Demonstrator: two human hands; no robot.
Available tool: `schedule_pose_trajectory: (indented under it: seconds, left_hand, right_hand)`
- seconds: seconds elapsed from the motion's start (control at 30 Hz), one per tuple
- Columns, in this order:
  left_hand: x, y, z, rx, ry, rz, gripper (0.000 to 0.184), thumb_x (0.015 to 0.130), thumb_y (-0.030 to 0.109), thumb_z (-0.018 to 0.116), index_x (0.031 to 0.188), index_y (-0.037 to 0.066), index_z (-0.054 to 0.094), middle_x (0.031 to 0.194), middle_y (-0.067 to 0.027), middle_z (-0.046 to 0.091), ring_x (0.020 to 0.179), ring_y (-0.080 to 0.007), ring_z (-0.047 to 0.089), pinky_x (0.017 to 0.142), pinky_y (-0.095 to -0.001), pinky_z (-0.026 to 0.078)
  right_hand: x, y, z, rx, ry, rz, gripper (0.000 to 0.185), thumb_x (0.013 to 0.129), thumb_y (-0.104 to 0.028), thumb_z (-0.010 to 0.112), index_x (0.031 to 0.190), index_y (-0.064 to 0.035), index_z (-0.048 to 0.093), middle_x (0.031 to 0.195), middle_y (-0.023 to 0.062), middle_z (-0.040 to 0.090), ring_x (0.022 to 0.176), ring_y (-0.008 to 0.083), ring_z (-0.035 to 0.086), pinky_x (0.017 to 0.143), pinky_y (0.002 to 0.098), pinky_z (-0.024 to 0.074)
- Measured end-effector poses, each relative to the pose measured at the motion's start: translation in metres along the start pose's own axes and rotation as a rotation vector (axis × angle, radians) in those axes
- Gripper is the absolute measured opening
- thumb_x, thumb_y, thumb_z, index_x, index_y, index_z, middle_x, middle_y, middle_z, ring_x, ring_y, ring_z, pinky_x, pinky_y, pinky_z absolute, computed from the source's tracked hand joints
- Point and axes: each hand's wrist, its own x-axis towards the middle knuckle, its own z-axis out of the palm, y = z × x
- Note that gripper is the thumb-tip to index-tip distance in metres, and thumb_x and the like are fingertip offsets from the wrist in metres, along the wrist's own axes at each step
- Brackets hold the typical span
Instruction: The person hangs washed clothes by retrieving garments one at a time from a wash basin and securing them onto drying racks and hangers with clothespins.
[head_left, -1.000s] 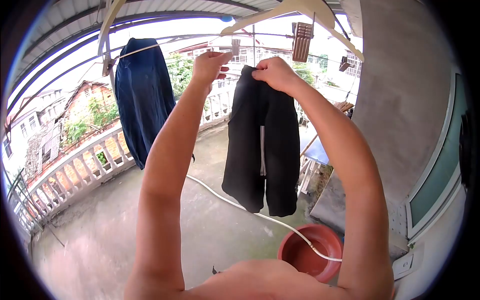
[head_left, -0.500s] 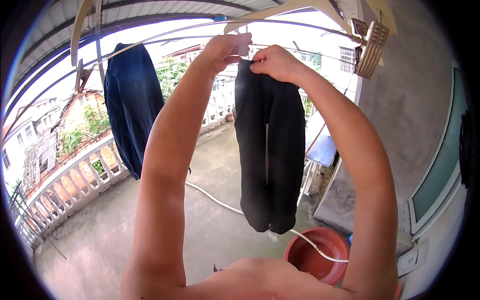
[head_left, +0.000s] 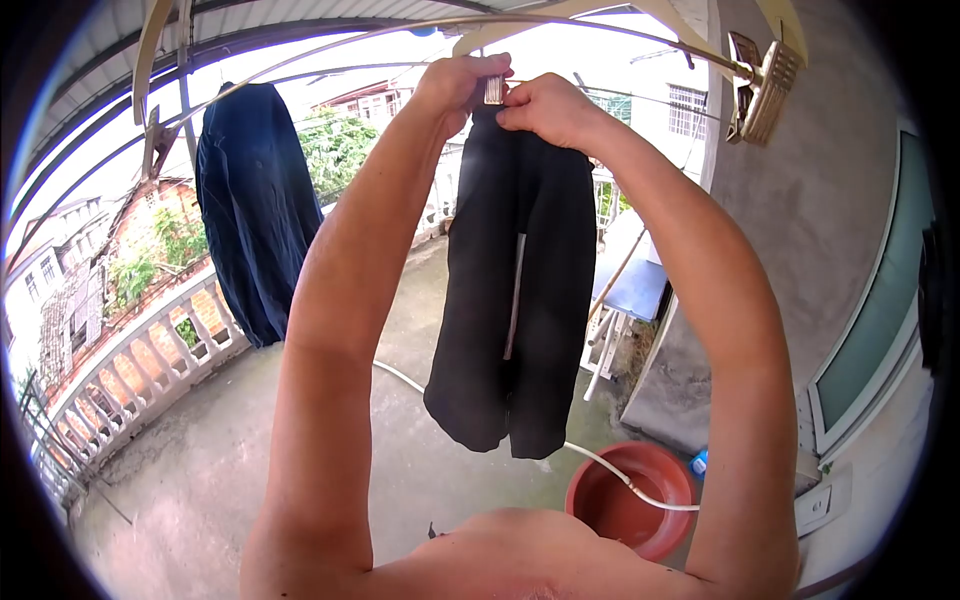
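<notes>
Black trousers hang upright in front of me, legs downward. My right hand pinches their waistband at the top. Close beside it, my left hand is closed on a ridged clothes clip, which sits right at the waistband's upper edge. Whether the clip's jaws have closed on the fabric, I cannot tell. Above both hands runs a long metal drying pole. Dark blue trousers hang to the left of my left arm.
Another large clip hangs at the right end of the pole. Below right, a reddish-brown basin stands on the concrete floor with a white hose across it. A white balustrade borders the left; a grey wall rises at right.
The clip in my left hand has come down to the waistband. The black trousers' legs have swung left, and both hands sit slightly higher in view.
</notes>
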Motion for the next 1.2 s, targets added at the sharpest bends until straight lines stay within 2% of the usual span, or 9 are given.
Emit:
schedule_pose_trajectory:
  seconds: [0.2,0.5,0.6,0.7,0.77,1.0,1.07,1.1,1.2]
  left_hand:
    - [-0.008,0.006,0.001,0.023,0.015,0.005,0.021,0.082,0.011,0.063,0.098,-0.001,0.058,0.083,-0.0088,0.061,0.077,-0.0180,0.058,0.073,-0.0310,0.046]
    - [-0.017,0.014,0.001,0.057,0.062,0.024,0.021,0.081,0.011,0.063,0.098,-0.002,0.059,0.083,-0.0083,0.061,0.077,-0.0171,0.058,0.073,-0.0292,0.045]
    - [-0.019,0.011,0.001,0.035,0.065,0.064,0.022,0.076,0.009,0.067,0.092,-0.006,0.062,0.084,-0.0098,0.062,0.071,-0.0167,0.058,0.065,-0.0276,0.045]
    - [-0.019,0.012,0.004,0.056,0.087,0.051,0.023,0.076,0.012,0.068,0.091,-0.005,0.062,0.083,-0.0091,0.062,0.070,-0.0165,0.058,0.064,-0.0274,0.045]
    - [-0.020,0.011,0.002,0.045,0.019,-0.031,0.027,0.081,0.020,0.066,0.094,-0.002,0.059,0.085,-0.0074,0.060,0.078,-0.0168,0.057,0.072,-0.0297,0.044]
    - [-0.026,0.006,0.000,0.077,0.083,-0.078,0.033,0.081,0.030,0.067,0.092,0.000,0.061,0.083,-0.0063,0.060,0.074,-0.0150,0.055,0.067,-0.0289,0.045]
    - [-0.016,-0.004,-0.004,0.183,0.106,0.013,0.034,0.081,0.032,0.067,0.092,0.001,0.061,0.082,-0.0052,0.060,0.071,-0.0139,0.055,0.064,-0.0276,0.044]
    - [-0.016,-0.005,-0.006,0.184,0.104,0.013,0.034,0.081,0.032,0.067,0.092,0.001,0.061,0.082,-0.0052,0.060,0.071,-0.0139,0.055,0.064,-0.0276,0.044]
    - [-0.016,-0.009,-0.008,0.289,0.237,0.033,0.036,0.082,0.036,0.064,0.091,0.001,0.063,0.080,-0.0048,0.060,0.070,-0.0136,0.054,0.064,-0.0276,0.044]
  right_hand:
    - [-0.006,-0.012,-0.005,-0.004,0.004,0.016,0.023,0.073,-0.026,0.066,0.077,-0.0039,0.067,0.059,0.0087,0.057,0.056,0.0184,0.053,0.060,0.0317,0.0430]
    - [-0.012,-0.029,-0.002,0.025,0.151,0.036,0.024,0.072,-0.027,0.065,0.083,-0.0056,0.069,0.068,0.0123,0.063,0.064,0.0243,0.060,0.067,0.0336,0.0466]
    - [-0.013,-0.030,0.002,0.130,0.223,0.127,0.024,0.073,-0.027,0.065,0.080,-0.0044,0.070,0.069,0.0138,0.064,0.065,0.0258,0.061,0.067,0.0345,0.0476]
    - [-0.012,-0.034,0.008,0.119,0.349,0.158,0.025,0.073,-0.028,0.064,0.078,-0.0039,0.070,0.069,0.0144,0.064,0.066,0.0265,0.062,0.066,0.0352,0.0481]
    - [-0.014,-0.039,0.010,0.096,0.372,0.254,0.025,0.073,-0.028,0.064,0.077,-0.0037,0.070,0.069,0.0146,0.064,0.068,0.0268,0.063,0.068,0.0355,0.0485]
    - [-0.014,-0.028,0.016,0.097,0.366,0.156,0.027,0.072,-0.030,0.064,0.077,-0.0039,0.069,0.071,0.0141,0.065,0.069,0.0263,0.063,0.069,0.0358,0.0486]
    - [-0.023,-0.023,0.014,0.043,0.367,0.112,0.034,0.076,-0.034,0.063,0.080,-0.0009,0.068,0.065,0.0089,0.062,0.063,0.0183,0.059,0.063,0.0311,0.0453]
    - [-0.030,-0.023,0.011,0.043,0.369,0.113,0.034,0.076,-0.034,0.063,0.080,-0.0009,0.068,0.065,0.0089,0.062,0.063,0.0183,0.059,0.063,0.0311,0.0453]
    - [-0.061,-0.009,-0.005,0.060,0.258,0.311,0.039,0.074,-0.040,0.065,0.069,-0.0009,0.063,0.059,0.0043,0.054,0.057,0.0129,0.050,0.057,0.0275,0.0401]
